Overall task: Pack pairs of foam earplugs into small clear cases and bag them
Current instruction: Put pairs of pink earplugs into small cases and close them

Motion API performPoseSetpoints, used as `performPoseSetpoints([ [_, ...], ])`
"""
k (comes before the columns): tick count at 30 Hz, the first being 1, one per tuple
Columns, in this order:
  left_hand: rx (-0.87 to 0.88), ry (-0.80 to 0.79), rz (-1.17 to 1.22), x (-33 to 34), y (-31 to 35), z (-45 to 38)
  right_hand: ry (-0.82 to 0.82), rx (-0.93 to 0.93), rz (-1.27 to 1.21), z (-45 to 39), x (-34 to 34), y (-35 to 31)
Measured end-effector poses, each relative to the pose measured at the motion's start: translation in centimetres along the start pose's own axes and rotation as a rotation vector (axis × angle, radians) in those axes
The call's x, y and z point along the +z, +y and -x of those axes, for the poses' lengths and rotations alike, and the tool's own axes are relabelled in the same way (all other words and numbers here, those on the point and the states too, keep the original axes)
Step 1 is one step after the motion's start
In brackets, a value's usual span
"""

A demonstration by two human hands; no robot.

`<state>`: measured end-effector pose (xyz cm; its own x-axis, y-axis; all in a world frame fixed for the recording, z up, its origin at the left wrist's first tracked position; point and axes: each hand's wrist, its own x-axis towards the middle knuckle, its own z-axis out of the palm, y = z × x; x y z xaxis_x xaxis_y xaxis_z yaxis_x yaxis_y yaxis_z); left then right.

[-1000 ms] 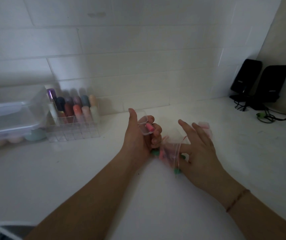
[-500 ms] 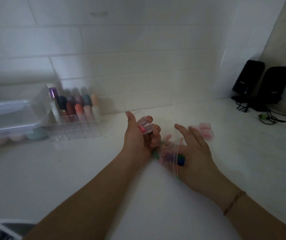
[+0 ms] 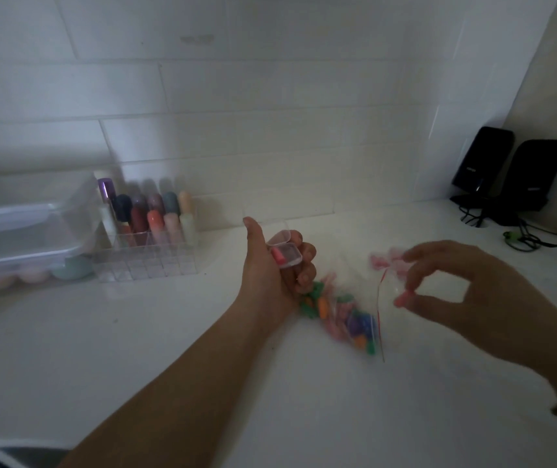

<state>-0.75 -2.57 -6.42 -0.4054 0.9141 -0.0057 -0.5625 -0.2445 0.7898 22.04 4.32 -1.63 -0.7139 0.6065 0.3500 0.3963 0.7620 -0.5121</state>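
Note:
My left hand [image 3: 270, 275] grips a small clear case [image 3: 285, 253] with its lid flipped up; one pink earplug lies inside it. To the right, raised above the counter, my right hand [image 3: 466, 292] pinches a single pink earplug [image 3: 402, 300] between thumb and fingertips. Between the hands a clear zip bag [image 3: 344, 315] with a red seal line lies on the white counter, holding several coloured earplugs. A blurred pink bundle [image 3: 385, 261] lies behind the bag.
A clear organiser [image 3: 149, 251] with several coloured tubes stands at the back left, next to a lidded plastic box [image 3: 27, 231]. Two black speakers [image 3: 506, 177] with cables sit in the far right corner. A tiled wall closes the back.
My right hand has come out of the bag and risen to the right, now pinching a pink earplug. The left hand has kept hold of the open case.

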Motion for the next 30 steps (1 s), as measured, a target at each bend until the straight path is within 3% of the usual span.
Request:
performPoseSetpoints([
  [6,-0.039,-0.209,0.071,1.5,0.1,1.8,0.167,-0.043,-0.467,0.3,1.4,-2.4],
  [11,-0.047,-0.316,-0.034,2.2,-1.0,2.3,0.23,-0.086,-0.602,0.4,3.2,-4.3],
  [16,-0.019,-0.374,-0.155,2.6,-2.0,2.7,0.321,-0.165,-0.254,0.6,4.2,-3.8],
  [20,-0.04,-0.411,-0.187,2.7,-2.2,3.0,0.308,-0.254,-0.121,0.7,4.4,-3.5],
  [30,-0.128,-0.459,-0.14,2.4,-1.8,3.0,0.272,-0.205,-0.154,0.5,4.5,-3.2],
])
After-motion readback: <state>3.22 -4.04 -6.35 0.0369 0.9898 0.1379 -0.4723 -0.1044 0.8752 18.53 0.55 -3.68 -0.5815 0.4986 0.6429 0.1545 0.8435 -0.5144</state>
